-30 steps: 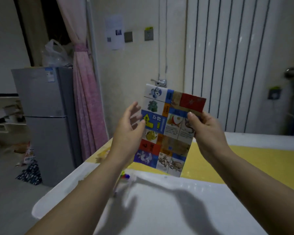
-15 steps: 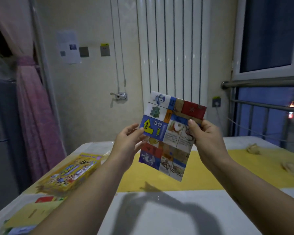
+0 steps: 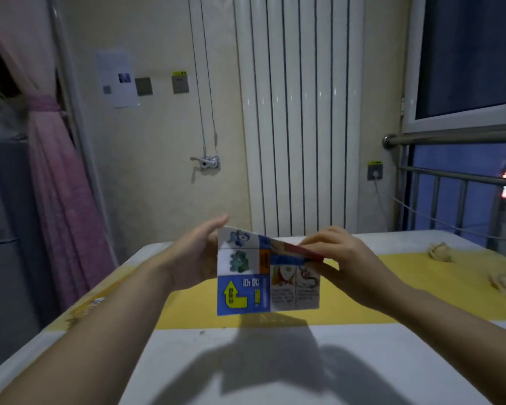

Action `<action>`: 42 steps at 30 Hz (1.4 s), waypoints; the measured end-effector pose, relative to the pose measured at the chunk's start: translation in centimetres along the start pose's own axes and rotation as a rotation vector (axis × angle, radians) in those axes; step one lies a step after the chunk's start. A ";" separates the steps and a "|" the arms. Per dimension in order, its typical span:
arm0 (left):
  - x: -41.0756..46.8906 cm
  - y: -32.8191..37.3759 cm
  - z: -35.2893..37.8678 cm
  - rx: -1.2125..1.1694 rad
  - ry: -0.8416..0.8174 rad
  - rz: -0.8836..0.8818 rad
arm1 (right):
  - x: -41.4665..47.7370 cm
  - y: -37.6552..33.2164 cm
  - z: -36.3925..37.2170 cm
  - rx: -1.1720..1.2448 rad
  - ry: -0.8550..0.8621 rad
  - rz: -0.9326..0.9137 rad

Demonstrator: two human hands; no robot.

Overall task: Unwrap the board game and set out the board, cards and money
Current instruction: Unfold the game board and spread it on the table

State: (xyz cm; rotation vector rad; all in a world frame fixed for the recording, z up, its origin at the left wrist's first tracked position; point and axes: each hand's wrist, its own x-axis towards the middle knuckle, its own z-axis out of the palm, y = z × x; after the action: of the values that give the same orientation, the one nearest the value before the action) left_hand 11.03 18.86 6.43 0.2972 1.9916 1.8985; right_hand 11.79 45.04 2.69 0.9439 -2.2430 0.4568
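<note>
I have the board (image 3: 246,287) up in the air over the middle of the table (image 3: 275,361), just above where the yellow strip meets the white part. It touches nothing but my hands. It is bare of any wrap that I can see, so I judge the unwrapping of this piece done. It is not yet flat: it is folded into a stack of panels, and the top fold is bent toward me.

My right hand (image 3: 342,258) pinches that top fold at the board's upper right corner, fingers curled over it. My left hand (image 3: 193,258) lies along the board's left edge with straight fingers reaching past its top corner. I cannot see that thumb.

What is left, as I judge it, is most of the laying out: open the folds, put the board down flat, then set out cards and money. Neither cards nor money shows anywhere on the table. Two pale crumpled bits (image 3: 440,252) lie near the right edge on the yellow strip. I cannot tell what they are.
</note>
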 end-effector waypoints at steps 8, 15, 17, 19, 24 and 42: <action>-0.4 -1.2 -1.0 0.373 0.272 0.304 | 0.3 -0.1 0.8 -0.184 -0.458 0.023; -0.5 0.5 0.8 1.524 0.316 0.427 | 5.0 -2.0 0.3 -0.279 -0.353 0.027; -0.4 0.4 1.1 1.684 0.365 0.439 | 6.1 -2.5 0.5 -0.356 -0.390 -0.003; -0.6 0.3 0.6 1.756 0.415 0.475 | 6.7 -2.8 0.6 -0.380 -0.425 -0.001; -0.9 -0.9 -1.2 1.635 0.484 0.696 | 6.0 -2.6 0.6 -0.200 -0.451 0.215; 1.7 -9.6 -1.9 1.602 0.538 0.874 | 4.0 0.6 2.4 -0.195 -0.726 0.274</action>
State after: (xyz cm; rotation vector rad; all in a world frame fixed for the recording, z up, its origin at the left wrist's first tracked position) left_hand 9.71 17.18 -3.29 1.2628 3.7105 0.0012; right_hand 8.21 42.18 3.62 0.7748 -3.0251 -0.0142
